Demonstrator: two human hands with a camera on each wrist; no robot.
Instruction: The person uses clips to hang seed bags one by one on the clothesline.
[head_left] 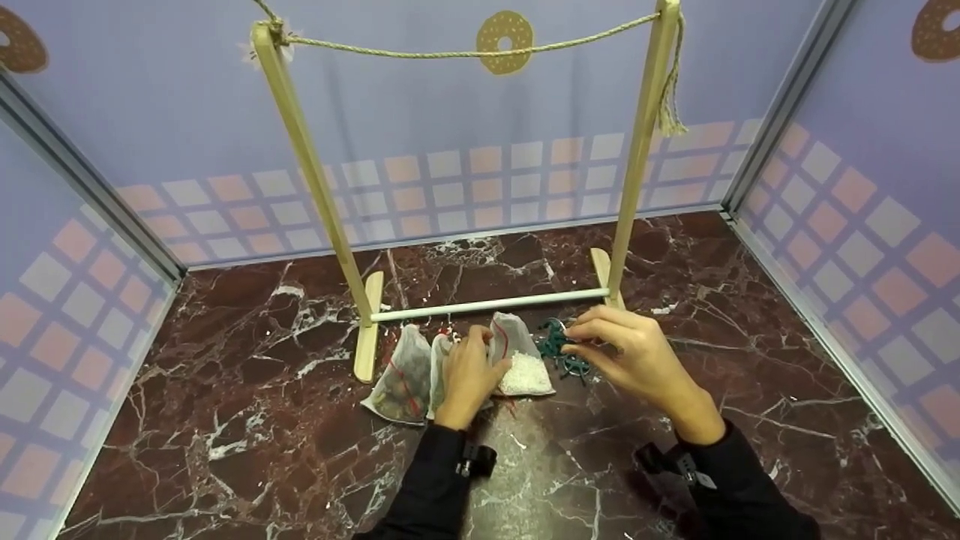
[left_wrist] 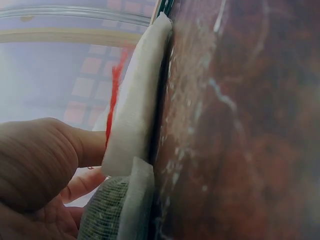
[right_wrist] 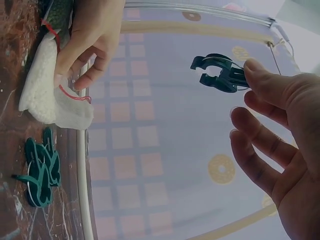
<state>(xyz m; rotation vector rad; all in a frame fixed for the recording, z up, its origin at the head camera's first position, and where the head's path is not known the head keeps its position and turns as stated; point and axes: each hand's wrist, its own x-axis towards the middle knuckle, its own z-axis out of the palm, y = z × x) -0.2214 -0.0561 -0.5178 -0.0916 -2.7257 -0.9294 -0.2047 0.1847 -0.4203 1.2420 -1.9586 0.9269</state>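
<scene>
My right hand (head_left: 630, 349) pinches a dark green plastic spring clip (right_wrist: 218, 72) between thumb and index finger. Its other fingers are spread apart from the clip, whose jaws point away from the hand. My left hand (head_left: 469, 375) is bent over the mesh bags, its thumb touching the bag of white grains (head_left: 525, 373) tied with red string. A gap shows between that thumb and the fingertips. Partly covered by the left hand is a bag with dark green contents (left_wrist: 107, 210). Left of it leans a bag with brownish contents (head_left: 405, 382).
More green clips (right_wrist: 40, 170) lie on the dark marbled surface (head_left: 262, 450), right of the bags. Behind stands a wooden frame (head_left: 311, 165) with a pale lower bar (head_left: 487, 306). A rope (head_left: 420, 54) spans its top. Patterned panels (head_left: 465, 120) enclose the back and sides.
</scene>
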